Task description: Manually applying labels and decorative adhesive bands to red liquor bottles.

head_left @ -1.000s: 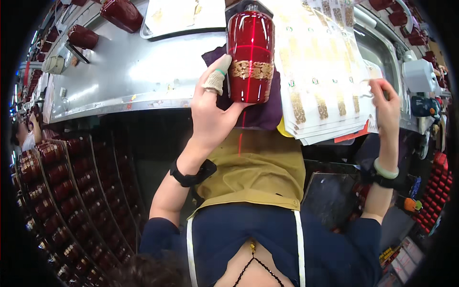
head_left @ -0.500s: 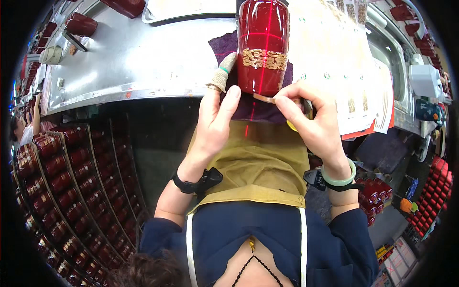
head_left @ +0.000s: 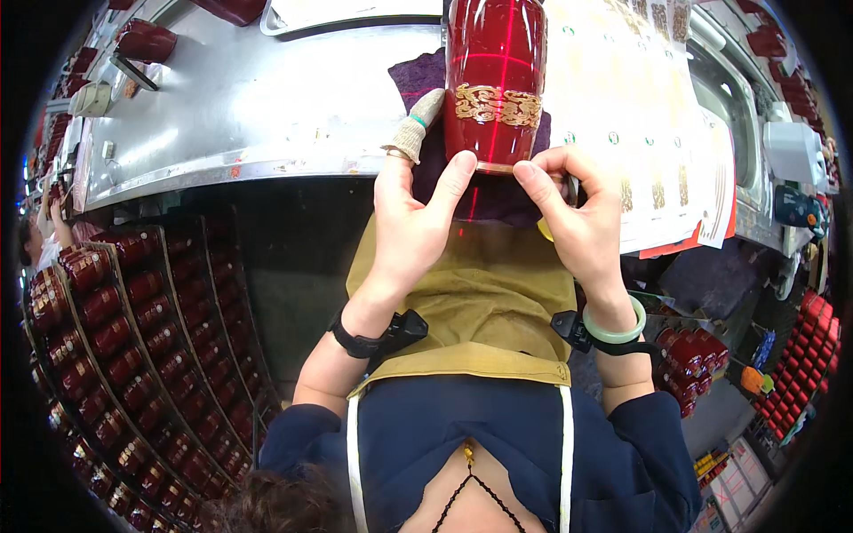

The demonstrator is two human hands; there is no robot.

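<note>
A glossy dark red jar [head_left: 496, 53] with an ornate gold band lies on a purple cloth [head_left: 430, 163], its base toward me. Along the base's near edge runs a narrow gold strip [head_left: 495, 167]. My left hand [head_left: 414, 209] grips the jar at its left: the index finger, in a fabric finger cover [head_left: 411, 133], lies along the side, and the thumb presses at the base by the strip's left end. My right hand [head_left: 582, 204] is closed at the strip's right end, thumb on top; its other fingers are partly hidden. Red laser lines cross the jar.
Sheets of gold decals [head_left: 640, 115] lie to the right on the metal table [head_left: 258, 115]. A white tray [head_left: 355, 18] stands at the back. Racks of red jars [head_left: 133, 338] fill the lower left. More red jars [head_left: 689, 360] stand at lower right.
My right hand has brought the gold strip from the front of the base up against its edge. My left thumb has moved right onto the base. The jar has shifted slightly right.
</note>
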